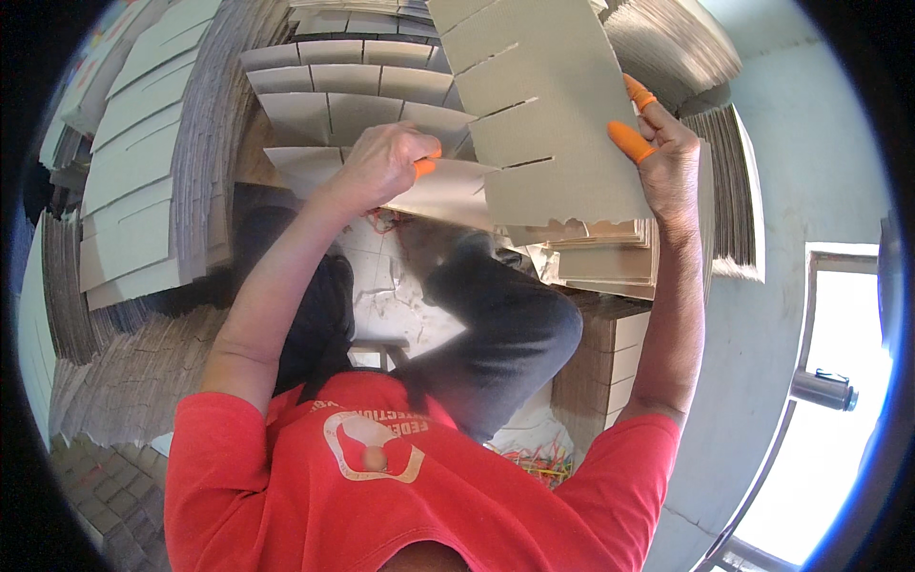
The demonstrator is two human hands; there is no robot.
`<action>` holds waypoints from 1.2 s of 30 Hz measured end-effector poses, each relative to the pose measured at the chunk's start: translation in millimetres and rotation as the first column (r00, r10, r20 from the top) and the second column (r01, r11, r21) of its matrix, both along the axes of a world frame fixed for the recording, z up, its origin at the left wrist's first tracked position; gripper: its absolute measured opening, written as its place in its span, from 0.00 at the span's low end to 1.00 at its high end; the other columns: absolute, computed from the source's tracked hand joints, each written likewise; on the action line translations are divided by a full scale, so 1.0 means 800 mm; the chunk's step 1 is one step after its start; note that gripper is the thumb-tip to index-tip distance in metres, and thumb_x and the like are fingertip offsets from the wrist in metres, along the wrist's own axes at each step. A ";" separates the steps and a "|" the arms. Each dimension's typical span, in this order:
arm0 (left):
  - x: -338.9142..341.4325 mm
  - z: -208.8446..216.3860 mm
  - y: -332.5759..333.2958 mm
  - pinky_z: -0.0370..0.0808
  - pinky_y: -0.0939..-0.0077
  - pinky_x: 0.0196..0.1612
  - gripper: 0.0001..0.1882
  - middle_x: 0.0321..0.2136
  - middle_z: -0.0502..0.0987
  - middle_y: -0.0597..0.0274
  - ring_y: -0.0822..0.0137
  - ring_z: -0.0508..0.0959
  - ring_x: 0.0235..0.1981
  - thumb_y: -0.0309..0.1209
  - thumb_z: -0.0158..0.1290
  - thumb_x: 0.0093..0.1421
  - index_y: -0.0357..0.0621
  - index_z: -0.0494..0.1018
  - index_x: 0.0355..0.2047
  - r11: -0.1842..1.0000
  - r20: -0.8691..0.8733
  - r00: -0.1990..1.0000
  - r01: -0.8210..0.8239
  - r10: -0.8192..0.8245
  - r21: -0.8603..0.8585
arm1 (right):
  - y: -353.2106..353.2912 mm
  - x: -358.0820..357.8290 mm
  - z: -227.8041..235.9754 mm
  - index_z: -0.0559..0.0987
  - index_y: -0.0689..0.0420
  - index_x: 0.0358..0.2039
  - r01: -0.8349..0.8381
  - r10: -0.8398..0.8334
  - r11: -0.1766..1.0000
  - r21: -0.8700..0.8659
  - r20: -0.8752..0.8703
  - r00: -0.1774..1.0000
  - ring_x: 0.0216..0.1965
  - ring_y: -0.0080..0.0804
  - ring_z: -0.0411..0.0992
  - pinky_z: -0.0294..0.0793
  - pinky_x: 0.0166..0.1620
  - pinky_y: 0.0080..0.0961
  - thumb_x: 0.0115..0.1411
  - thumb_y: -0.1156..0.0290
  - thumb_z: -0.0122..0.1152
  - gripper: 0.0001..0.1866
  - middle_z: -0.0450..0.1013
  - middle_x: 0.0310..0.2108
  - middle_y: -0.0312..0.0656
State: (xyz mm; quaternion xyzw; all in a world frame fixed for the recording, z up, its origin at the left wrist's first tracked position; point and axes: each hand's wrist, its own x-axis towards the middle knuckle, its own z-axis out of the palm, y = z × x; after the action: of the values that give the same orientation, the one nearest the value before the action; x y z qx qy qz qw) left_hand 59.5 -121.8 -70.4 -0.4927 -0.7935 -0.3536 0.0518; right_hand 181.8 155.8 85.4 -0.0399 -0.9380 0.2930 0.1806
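Observation:
My right hand (pixel 667 157), with orange finger covers on thumb and finger, grips the right edge of a broad slotted cardboard sheet (pixel 562 114). The sheet is tilted, and several slits run in from its left edge. My left hand (pixel 386 170), also with orange covers, is closed at the nearest upright cardboard strip (pixel 448 195), its fingertips pinched at the upper edge. Behind it, several more slotted cardboard strips (pixel 362 112) stand in curved rows. The sheet's lower left corner meets the nearest strip; whether a slot is engaged I cannot tell.
Tall stacks of slotted cardboard (pixel 143 143) rise on the left. More cardboard piles (pixel 729 191) stand at the right against a pale wall (pixel 791 172). Cardboard bundles (pixel 610 257) lie below the sheet. Colourful ties (pixel 543 465) are on the floor beside my legs.

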 end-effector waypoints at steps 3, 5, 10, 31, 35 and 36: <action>0.001 0.000 0.004 0.73 0.56 0.34 0.06 0.25 0.75 0.52 0.50 0.77 0.31 0.26 0.60 0.52 0.38 0.74 0.28 1.000 0.004 1.000 -0.010 0.010 0.006 | -0.016 -0.002 -0.007 0.72 0.59 0.60 0.016 -0.015 0.999 -0.037 0.016 1.000 0.33 0.11 0.68 0.74 0.42 0.13 0.54 0.81 0.68 0.31 0.74 0.29 0.27; 0.003 0.003 0.006 0.73 0.56 0.34 0.06 0.24 0.75 0.52 0.50 0.77 0.31 0.26 0.60 0.52 0.38 0.74 0.28 0.998 -0.007 0.998 -0.066 0.066 -0.013 | -0.012 -0.006 -0.014 0.73 0.58 0.60 -0.006 0.006 0.999 0.054 -0.008 1.000 0.34 0.11 0.67 0.73 0.42 0.14 0.53 0.81 0.69 0.33 0.70 0.29 0.24; -0.001 0.001 0.000 0.73 0.56 0.34 0.07 0.25 0.76 0.52 0.51 0.77 0.32 0.27 0.61 0.51 0.39 0.75 0.29 1.000 0.036 0.999 0.003 -0.003 0.005 | -0.015 0.002 -0.010 0.73 0.59 0.60 0.009 -0.011 0.999 -0.033 -0.054 0.998 0.33 0.12 0.66 0.75 0.43 0.15 0.53 0.84 0.67 0.32 0.67 0.28 0.24; -0.195 0.016 0.042 0.75 0.48 0.36 0.03 0.29 0.78 0.43 0.41 0.78 0.35 0.22 0.59 0.50 0.37 0.76 0.25 0.894 -0.233 0.904 -0.404 0.358 -0.193 | -0.014 -0.010 -0.025 0.71 0.62 0.61 -0.082 0.093 0.992 -0.093 0.127 0.987 0.34 0.14 0.69 0.71 0.42 0.13 0.54 0.85 0.65 0.32 0.76 0.33 0.29; -0.197 0.021 0.043 0.74 0.49 0.36 0.03 0.28 0.77 0.41 0.41 0.78 0.35 0.21 0.58 0.50 0.36 0.75 0.23 0.905 -0.220 0.905 -0.401 0.365 -0.146 | -0.030 -0.026 -0.044 0.73 0.60 0.59 -0.183 0.168 0.980 0.081 0.163 0.972 0.30 0.24 0.72 0.75 0.39 0.23 0.54 0.84 0.65 0.30 0.76 0.32 0.48; -0.198 0.020 0.042 0.74 0.49 0.36 0.03 0.28 0.77 0.41 0.40 0.78 0.35 0.20 0.58 0.49 0.36 0.74 0.23 0.908 -0.208 0.908 -0.396 0.365 -0.135 | -0.041 -0.030 -0.046 0.72 0.59 0.60 -0.172 0.146 0.979 0.107 0.214 0.966 0.31 0.32 0.74 0.76 0.39 0.27 0.53 0.83 0.66 0.31 0.77 0.34 0.52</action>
State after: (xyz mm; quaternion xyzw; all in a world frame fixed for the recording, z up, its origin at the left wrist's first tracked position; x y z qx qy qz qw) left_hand -99.0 -87.9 -54.4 -0.3601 -0.8945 -0.2204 0.1473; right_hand 157.9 122.8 48.6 0.0170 -0.9682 0.2419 0.0612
